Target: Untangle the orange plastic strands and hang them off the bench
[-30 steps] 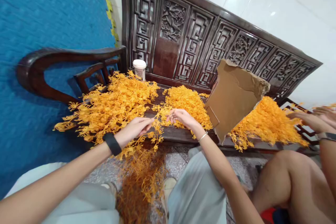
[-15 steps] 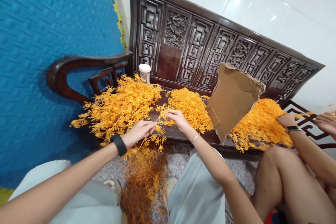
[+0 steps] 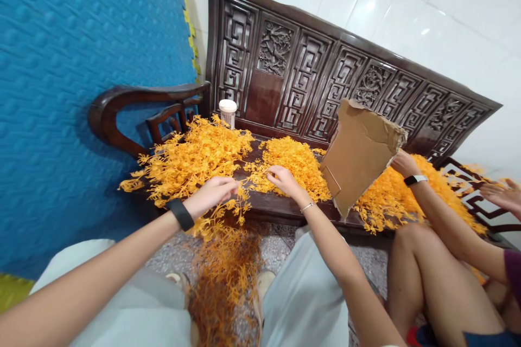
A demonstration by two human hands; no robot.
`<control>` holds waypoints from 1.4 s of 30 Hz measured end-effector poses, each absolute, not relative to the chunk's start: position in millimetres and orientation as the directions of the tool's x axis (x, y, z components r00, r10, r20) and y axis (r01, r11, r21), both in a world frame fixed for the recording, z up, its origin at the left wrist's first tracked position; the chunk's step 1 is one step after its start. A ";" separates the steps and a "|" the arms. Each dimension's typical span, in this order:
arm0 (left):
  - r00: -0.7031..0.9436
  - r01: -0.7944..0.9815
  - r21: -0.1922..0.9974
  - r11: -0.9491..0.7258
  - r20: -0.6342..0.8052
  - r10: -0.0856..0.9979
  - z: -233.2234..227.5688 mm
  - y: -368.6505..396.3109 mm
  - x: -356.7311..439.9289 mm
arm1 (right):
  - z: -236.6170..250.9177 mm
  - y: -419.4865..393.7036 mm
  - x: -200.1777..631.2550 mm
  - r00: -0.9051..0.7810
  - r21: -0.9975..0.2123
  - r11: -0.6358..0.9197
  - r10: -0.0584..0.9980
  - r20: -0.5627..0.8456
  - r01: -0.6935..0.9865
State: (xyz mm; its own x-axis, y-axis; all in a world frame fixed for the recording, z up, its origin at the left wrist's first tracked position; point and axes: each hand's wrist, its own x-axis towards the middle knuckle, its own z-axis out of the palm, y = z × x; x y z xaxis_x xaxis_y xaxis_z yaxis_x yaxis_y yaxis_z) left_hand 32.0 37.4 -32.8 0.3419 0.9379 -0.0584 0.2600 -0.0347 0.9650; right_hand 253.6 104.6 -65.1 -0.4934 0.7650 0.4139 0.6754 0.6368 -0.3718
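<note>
My left hand [image 3: 214, 196] is closed in a pinch on a branching orange plastic sprig [image 3: 235, 207], which hangs below the fingers over the bench's front edge. To its right, my right hand [image 3: 283, 181] has its fingers curled together at the near edge of a heap of small orange pieces [image 3: 291, 160]. Whatever sits between those fingertips is too small to make out. A larger, looser pile of orange sprigs [image 3: 199, 154] lies left of the heap, beyond my left hand. Loose orange bits [image 3: 254, 171] lie between the two piles.
The dark carved wooden bench [image 3: 264, 95] carries a white-lidded tub [image 3: 228, 111] at the back. A cardboard sheet [image 3: 358, 146] stands upright, with another orange heap [image 3: 391, 195] beyond it. Another person's hands [image 3: 402, 162] work there. Orange stems [image 3: 223, 282] cover the floor between my feet.
My right hand has moved right, away from my left hand, to the middle heap. My left hand keeps its pinch. The other person's near hand has moved left to the cardboard.
</note>
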 end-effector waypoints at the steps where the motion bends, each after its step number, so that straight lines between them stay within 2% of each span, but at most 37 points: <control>1: 0.355 0.256 0.966 -0.035 -0.061 0.933 -32.2 31.7 36.5 | -64.3 105.8 255.9 -0.501 -0.300 0.649 0.745 0.441 0.699; 4: 0.394 0.199 0.980 0.003 -0.082 0.915 -30.9 14.1 53.4 | -60.1 109.3 262.1 -0.520 -0.114 0.654 0.685 0.511 0.748; 8: 0.382 0.056 0.985 0.163 -0.172 0.908 -28.5 2.5 69.9 | -53.4 112.5 267.7 -0.553 0.085 0.627 0.605 0.573 0.775; 11: 0.402 -0.081 0.969 0.233 -0.182 0.897 -25.0 0.2 74.8 | -49.9 114.0 269.4 -0.554 0.195 0.575 0.557 0.619 0.795; 13: 0.398 -0.132 0.962 0.239 -0.170 0.901 -21.6 -2.4 77.5 | -47.9 114.8 270.5 -0.539 0.219 0.547 0.536 0.650 0.808; 17: 0.376 -0.176 0.958 0.227 -0.148 0.915 -13.1 -8.7 85.2 | -43.0 115.9 275.5 -0.471 0.166 0.514 0.548 0.691 0.842; 24: 0.357 -0.257 0.938 0.235 -0.134 0.924 -1.3 -6.5 102.6 | -39.2 121.3 282.9 -0.324 -0.046 0.481 0.654 0.684 0.876; 30: 0.314 -0.450 0.825 0.342 -0.212 0.925 -1.0 1.3 120.9 | -43.7 130.7 276.2 -0.253 -0.084 0.433 0.663 0.705 0.898; 34: 0.262 -0.561 0.763 0.322 -0.206 0.943 -2.1 5.5 130.6 | -43.9 137.8 274.9 -0.193 -0.098 0.376 0.660 0.726 0.921; 42: 0.141 -0.474 0.856 0.208 -0.160 0.977 -3.5 23.8 128.9 | -46.1 155.1 254.7 -0.100 -0.153 0.309 0.668 0.737 0.939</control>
